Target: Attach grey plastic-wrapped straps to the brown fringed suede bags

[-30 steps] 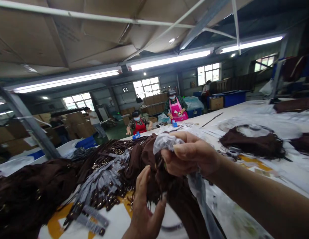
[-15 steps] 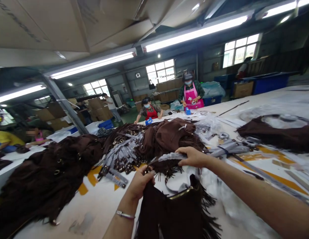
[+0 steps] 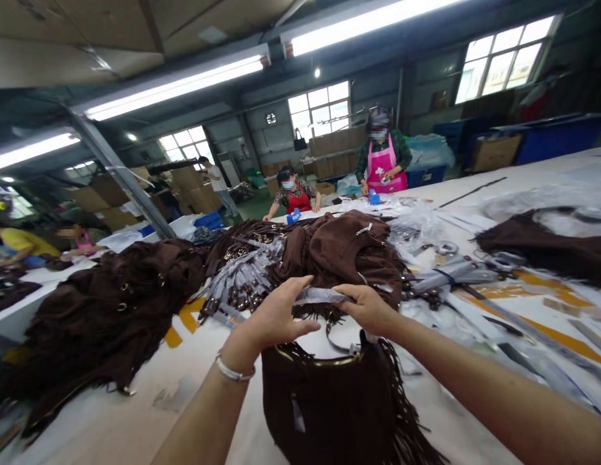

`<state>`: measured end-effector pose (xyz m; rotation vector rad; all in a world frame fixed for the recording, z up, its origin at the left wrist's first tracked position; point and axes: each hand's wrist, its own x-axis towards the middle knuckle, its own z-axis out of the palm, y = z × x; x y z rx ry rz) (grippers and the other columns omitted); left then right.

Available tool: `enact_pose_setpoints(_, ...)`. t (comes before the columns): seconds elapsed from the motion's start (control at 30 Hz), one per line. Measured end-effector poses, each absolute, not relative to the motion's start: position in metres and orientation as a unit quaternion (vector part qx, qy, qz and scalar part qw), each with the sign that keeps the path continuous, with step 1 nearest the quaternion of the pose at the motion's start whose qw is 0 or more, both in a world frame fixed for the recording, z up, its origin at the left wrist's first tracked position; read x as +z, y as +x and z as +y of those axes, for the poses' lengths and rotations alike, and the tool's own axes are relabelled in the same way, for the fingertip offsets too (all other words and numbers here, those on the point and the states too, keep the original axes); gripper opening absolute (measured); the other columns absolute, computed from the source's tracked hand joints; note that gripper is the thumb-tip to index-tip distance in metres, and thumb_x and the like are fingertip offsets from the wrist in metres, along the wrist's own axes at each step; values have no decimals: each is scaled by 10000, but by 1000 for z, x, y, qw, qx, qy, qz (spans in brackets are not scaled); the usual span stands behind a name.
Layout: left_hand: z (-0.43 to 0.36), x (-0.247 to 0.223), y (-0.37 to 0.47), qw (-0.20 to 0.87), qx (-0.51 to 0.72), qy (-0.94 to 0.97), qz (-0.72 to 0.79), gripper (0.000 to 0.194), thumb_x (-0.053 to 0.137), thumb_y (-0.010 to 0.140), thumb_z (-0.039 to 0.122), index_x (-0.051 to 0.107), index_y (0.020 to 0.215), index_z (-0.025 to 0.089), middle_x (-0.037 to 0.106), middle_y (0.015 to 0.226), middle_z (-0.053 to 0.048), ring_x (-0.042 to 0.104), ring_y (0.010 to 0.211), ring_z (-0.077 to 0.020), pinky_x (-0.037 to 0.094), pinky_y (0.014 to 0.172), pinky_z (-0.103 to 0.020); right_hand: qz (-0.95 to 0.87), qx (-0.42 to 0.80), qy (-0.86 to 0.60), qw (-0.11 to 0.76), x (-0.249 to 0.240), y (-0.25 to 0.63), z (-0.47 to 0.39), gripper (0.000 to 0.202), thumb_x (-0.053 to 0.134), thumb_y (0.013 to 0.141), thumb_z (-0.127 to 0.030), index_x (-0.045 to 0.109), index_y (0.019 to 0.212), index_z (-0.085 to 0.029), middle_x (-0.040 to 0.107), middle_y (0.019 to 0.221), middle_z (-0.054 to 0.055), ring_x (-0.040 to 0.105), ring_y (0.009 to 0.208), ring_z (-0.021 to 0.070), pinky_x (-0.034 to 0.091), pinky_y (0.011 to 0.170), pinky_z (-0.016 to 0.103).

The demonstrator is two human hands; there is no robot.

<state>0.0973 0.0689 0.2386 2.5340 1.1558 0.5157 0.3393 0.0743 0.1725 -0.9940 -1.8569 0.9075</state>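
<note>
A dark brown fringed bag (image 3: 329, 400) lies in front of me on the white table, its gold zipper edge facing away. Above its far edge, a strap wrapped in grey film (image 3: 322, 296) spans between my hands. My right hand (image 3: 371, 310) pinches the strap's right end. My left hand (image 3: 281, 313) is at its left end, thumb and fingers spread apart around it. Beyond them lie a bundle of wrapped straps (image 3: 242, 274) and a heap of brown bags (image 3: 344, 245).
More brown bags (image 3: 116, 310) are piled at the left. Wrapped straps (image 3: 446, 278) and clear plastic (image 3: 417, 226) lie to the right, with another brown piece (image 3: 547, 245) beyond. Across the table are people in a red apron (image 3: 298, 199) and a pink apron (image 3: 385, 165).
My left hand has left the bag's top edge, risen and opened at the strap. The bag lies flatter with its zipper edge more visible. The view has tilted down slightly.
</note>
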Motion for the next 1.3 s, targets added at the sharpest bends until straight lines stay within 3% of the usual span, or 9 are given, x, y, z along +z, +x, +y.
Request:
enact_pose_setpoints(0.17, 82, 226, 137, 79, 108, 883, 451, 269, 568, 845, 141, 619, 1108, 166, 713, 893, -97, 679, 835, -251, 508, 794, -358, -748, 319, -423, 400, 188, 324, 67, 332, 606, 761, -156, 693, 1079, -200, 730, 950, 15, 633, 824, 177, 449, 748, 272)
enact_pose_setpoints(0.37, 99, 181, 80, 129, 110, 859, 484, 227, 564, 791, 98, 635, 984, 195, 684, 804, -48, 636, 754, -215, 461, 709, -308, -709, 316, -524, 350, 176, 350, 65, 412, 640, 718, -216, 650, 1128, -176, 582, 662, -52, 505, 586, 128, 368, 572, 246)
enact_pose_setpoints(0.53, 101, 154, 48, 199, 145, 825, 508, 207, 505, 768, 51, 612, 879, 189, 656, 800, -15, 600, 782, -174, 446, 716, -268, -688, 348, -538, 341, 157, 366, 71, 397, 645, 746, -307, 644, 1120, -171, 488, 598, -77, 442, 543, 120, 321, 524, 243)
enact_pose_setpoints(0.73, 98, 164, 41, 265, 166, 801, 511, 132, 546, 864, 242, 636, 927, 169, 642, 789, -1, 590, 750, -167, 468, 677, -262, -682, 366, -529, 348, 142, 373, 82, 355, 656, 771, -369, 682, 1079, -194, 703, 821, 3, 619, 730, 176, 458, 647, 266)
enact_pose_setpoints(0.87, 104, 196, 33, 332, 152, 817, 447, 522, 711, 794, 396, 603, 1263, 194, 685, 1151, -60, 637, 1015, -222, 510, 885, -317, -682, 378, -521, 348, 146, 371, 82, 264, 608, 806, -349, 719, 996, -203, 746, 924, 25, 659, 856, 216, 489, 744, 294)
enact_pose_setpoints(0.97, 111, 220, 54, 316, 158, 841, 409, 585, 631, 873, 467, 535, 1363, 163, 609, 1332, -129, 573, 1204, -259, 434, 1048, -380, -691, 390, -501, 346, 151, 364, 80, 245, 609, 809, -333, 732, 971, -198, 754, 939, 29, 663, 914, 237, 489, 791, 309)
enact_pose_setpoints(1.07, 113, 229, 91, 254, 115, 888, 365, 532, 579, 912, 495, 562, 1333, 171, 632, 1283, -130, 584, 1170, -261, 439, 1016, -368, -703, 389, -483, 347, 151, 365, 81, 235, 606, 801, -282, 730, 981, -195, 752, 933, 27, 662, 908, 235, 485, 797, 314)
enact_pose_setpoints(1.17, 108, 226, 119, 232, 48, 896, 375, 358, 556, 927, 483, 673, 1096, 189, 706, 997, -75, 638, 902, -222, 479, 797, -307, -719, 370, -473, 349, 148, 377, 82, 214, 586, 802, -228, 723, 964, -194, 746, 919, 32, 663, 879, 222, 493, 790, 315)
enact_pose_setpoints(1.3, 96, 223, 132, 226, 64, 866, 442, 310, 514, 942, 459, 637, 849, 190, 649, 777, -20, 576, 730, -183, 411, 654, -276, -776, 219, -489, 334, 154, 389, 65, 344, 579, 824, -198, 667, 1155, -166, 710, 1083, 110, 632, 1010, 275, 477, 903, 414)
